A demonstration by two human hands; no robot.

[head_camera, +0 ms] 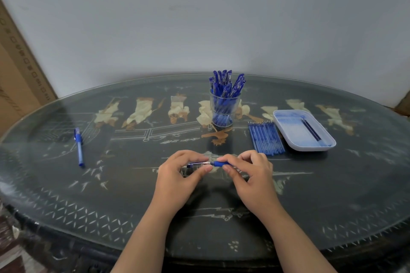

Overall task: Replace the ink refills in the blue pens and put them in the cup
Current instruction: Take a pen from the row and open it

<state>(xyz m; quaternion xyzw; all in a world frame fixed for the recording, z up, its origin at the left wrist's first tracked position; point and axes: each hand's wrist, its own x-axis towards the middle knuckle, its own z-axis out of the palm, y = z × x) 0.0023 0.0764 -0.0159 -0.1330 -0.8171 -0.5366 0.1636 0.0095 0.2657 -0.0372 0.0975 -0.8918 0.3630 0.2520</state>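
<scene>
At the frame's centre I hold the blue pen (pixel 219 163), left hand (pixel 177 176) pinching its barrel, right hand (pixel 251 175) pinching its grip section, and I'd twist both halves gently along one straight line.

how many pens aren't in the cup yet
2: the loose pen lies at far left; the held pen is between the left hand and right hand.
</scene>
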